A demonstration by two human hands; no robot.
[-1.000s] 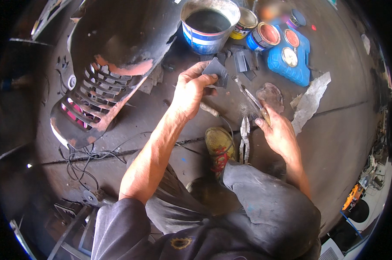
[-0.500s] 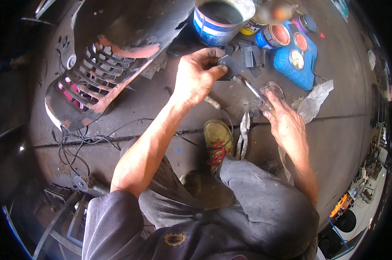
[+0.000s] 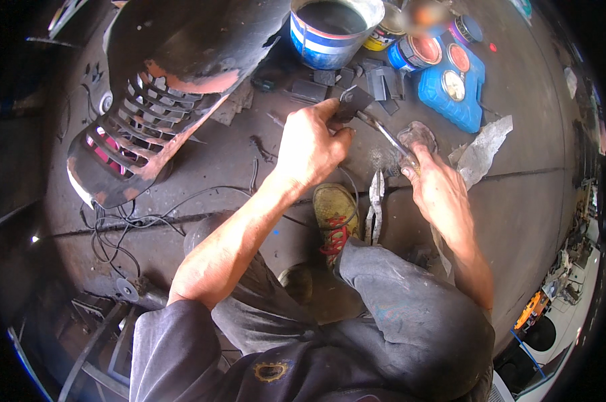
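Blade of the thin metal tool (image 3: 383, 134) slants between your hands, its far end at the dark square piece (image 3: 352, 102) pinched in your left hand (image 3: 309, 144), its near end gripped by your right hand (image 3: 433, 187).

left hand (image 3: 311, 144) gripping dark pad (image 3: 354, 102), right hand (image 3: 437, 187) holding scraper (image 3: 383, 132)

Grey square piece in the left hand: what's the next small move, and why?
Probably bring the blade tip onto the grey square piece. The left hand pinches it above the floor, while the right hand holds a thin metal blade angled up toward it, its tip just short of the piece.
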